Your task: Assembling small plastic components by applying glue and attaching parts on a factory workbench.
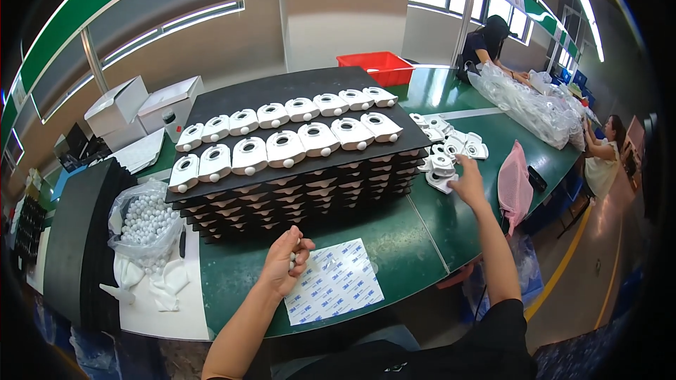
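My left hand is closed around small white balls, some showing between the fingers. It hovers by the left edge of a white sheet with blue print. My right hand reaches to a loose pile of white plastic housings, thumb and fingers apart at the nearest one; whether it touches is unclear. Two rows of similar housings, each with a round hole and a white ball at its end, lie on the top black board of a tall stack. More parts show between the lower boards.
Left of the stack are a plastic bag of white balls, white gloves and upright black boards. A pink mesh bag lies right, a red bin behind. A co-worker handles clear bags; another person sits farther right.
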